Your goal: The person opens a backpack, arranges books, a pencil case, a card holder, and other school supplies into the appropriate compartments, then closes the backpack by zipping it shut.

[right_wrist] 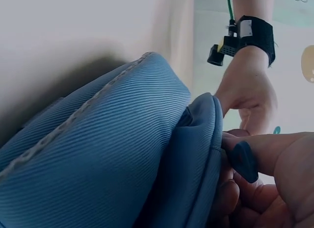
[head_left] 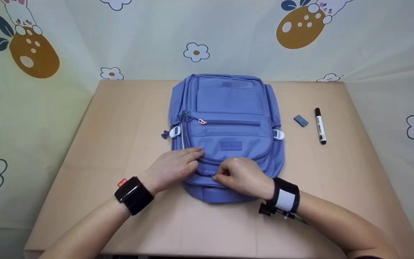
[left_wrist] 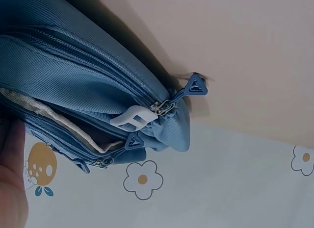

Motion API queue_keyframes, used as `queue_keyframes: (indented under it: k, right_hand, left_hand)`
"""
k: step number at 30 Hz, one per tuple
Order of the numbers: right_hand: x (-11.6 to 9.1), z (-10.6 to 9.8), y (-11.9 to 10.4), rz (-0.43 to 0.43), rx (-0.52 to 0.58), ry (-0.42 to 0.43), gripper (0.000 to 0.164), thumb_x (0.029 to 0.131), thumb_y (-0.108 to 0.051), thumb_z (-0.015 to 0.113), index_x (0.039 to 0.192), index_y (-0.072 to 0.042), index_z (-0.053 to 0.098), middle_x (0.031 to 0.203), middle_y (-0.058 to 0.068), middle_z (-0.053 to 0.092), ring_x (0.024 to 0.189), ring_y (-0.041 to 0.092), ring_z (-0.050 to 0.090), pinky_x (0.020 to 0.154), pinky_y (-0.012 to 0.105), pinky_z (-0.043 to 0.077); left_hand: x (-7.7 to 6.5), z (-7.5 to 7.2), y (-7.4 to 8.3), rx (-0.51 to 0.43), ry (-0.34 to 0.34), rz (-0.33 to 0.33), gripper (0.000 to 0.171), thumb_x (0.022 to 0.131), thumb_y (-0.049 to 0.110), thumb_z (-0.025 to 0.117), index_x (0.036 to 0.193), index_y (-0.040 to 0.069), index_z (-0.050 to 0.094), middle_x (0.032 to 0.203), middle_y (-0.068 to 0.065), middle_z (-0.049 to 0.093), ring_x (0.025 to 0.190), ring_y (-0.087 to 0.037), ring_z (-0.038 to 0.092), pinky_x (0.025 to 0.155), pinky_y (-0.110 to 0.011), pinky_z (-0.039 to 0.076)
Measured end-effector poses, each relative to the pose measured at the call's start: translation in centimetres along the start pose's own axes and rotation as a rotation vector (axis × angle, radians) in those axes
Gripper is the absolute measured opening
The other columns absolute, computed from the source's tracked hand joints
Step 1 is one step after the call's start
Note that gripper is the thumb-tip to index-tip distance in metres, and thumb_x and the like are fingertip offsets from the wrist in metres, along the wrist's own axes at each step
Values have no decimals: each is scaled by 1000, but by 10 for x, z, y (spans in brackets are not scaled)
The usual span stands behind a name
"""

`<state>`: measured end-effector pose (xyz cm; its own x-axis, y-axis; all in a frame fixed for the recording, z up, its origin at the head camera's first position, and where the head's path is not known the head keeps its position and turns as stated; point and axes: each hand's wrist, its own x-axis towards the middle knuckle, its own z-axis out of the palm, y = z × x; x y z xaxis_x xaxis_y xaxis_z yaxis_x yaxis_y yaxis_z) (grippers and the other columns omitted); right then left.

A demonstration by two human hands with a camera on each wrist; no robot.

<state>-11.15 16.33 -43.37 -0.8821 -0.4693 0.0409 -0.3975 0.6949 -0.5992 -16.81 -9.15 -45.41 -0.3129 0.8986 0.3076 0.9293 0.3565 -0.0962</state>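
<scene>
A blue backpack [head_left: 234, 102] lies front side up on the table. Near its bottom my right hand [head_left: 244, 176] pinches a zipper pull [right_wrist: 244, 162]; the pull's blue tab shows beside the thumb in the right wrist view. My left hand [head_left: 173, 167] rests on the lower left of the front pocket, fingers fairly straight against the fabric. Along that side a zipped compartment gapes, its pale inner edge [left_wrist: 59, 121] showing in the left wrist view. Another zipper pull [left_wrist: 133, 141] hangs at the far end of this gap. How far the zipper under my right hand runs is hidden.
Right of the backpack lie a blue-grey eraser-like block [head_left: 300, 121] and a black-and-white marker [head_left: 320, 126]. The brown table [head_left: 128, 122] is bordered by a patterned cloth [head_left: 149, 39] behind and at both sides. A white side buckle [head_left: 279, 134] sticks out from the bag.
</scene>
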Motion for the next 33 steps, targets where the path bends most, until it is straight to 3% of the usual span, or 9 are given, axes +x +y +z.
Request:
queue_keyframes:
  k: [3, 9, 12, 17, 21, 23, 26, 29, 33]
  right_hand:
    - [0, 0, 1, 8, -1, -6, 15, 91, -32, 78, 80, -22, 77, 73, -15, 68, 63, 1, 59, 58, 26, 50]
    - [-5, -5, 5, 9, 17, -14, 12, 90, -27, 76, 81, -20, 77, 71, -16, 65, 62, 1, 57, 58, 26, 50]
    - [-8, -8, 6, 11, 34, -17, 12, 90, -26, 77, 79, -21, 75, 70, -16, 63, 61, 1, 56, 57, 26, 49]
    - [-10, -13, 9, 46, 186, -57, 18, 92, -31, 77, 78, -22, 73, 70, -16, 64, 58, 1, 54, 53, 23, 44]
    - [-12, -15, 13, 81, 346, -113, 20, 95, -34, 74, 83, -18, 76, 72, -12, 64, 60, 4, 53, 52, 21, 40]
    - [-14, -19, 15, 81, 371, -107, 19, 96, -34, 72, 87, -18, 77, 75, -11, 65, 63, 6, 54, 55, 21, 42]
    - [-19, -27, 20, 21, 300, -28, 14, 97, -32, 73, 93, -19, 78, 84, -11, 67, 74, 8, 59, 64, 25, 49]
    - [-26, -32, 29, -107, 107, 72, 8, 94, -26, 76, 96, -18, 77, 94, -11, 69, 87, 10, 60, 76, 31, 51]
    - [-32, -29, 43, -294, -144, 145, 12, 88, -21, 82, 96, -14, 76, 95, -6, 68, 90, 15, 60, 79, 37, 50]
  left_hand:
    - [-1, 0, 1, -1, 7, -8, 9, 93, -2, 60, 86, 3, 61, 133, -17, 66, 127, -26, 61, 97, -36, 53]
    - [3, -6, 6, -136, 70, -28, 5, 88, 11, 69, 86, 8, 66, 130, -16, 67, 126, -29, 61, 102, -39, 51]
    - [9, -8, 15, -163, 93, -44, 10, 88, 19, 73, 90, 10, 71, 122, -12, 69, 117, -28, 63, 99, -39, 52]
    - [25, -4, 38, -165, 124, -106, 18, 91, 31, 77, 97, 13, 76, 101, -1, 66, 92, -20, 60, 76, -35, 51]
    - [32, 0, 47, -166, 137, -150, 16, 91, 31, 77, 95, 16, 76, 95, 2, 65, 86, -18, 58, 69, -33, 47]
    - [33, 1, 49, -168, 148, -164, 12, 90, 28, 78, 93, 16, 76, 93, 3, 66, 85, -18, 58, 68, -33, 46]
    - [31, 0, 50, -185, 164, -179, 5, 88, 19, 77, 91, 15, 75, 92, 2, 66, 83, -19, 58, 67, -33, 46]
    - [27, -1, 50, -208, 180, -200, 5, 86, 12, 75, 90, 14, 75, 90, 1, 65, 82, -21, 59, 68, -35, 48]
    - [21, -4, 50, -214, 192, -230, 7, 86, 8, 74, 91, 13, 74, 88, 1, 65, 81, -21, 59, 68, -35, 48]
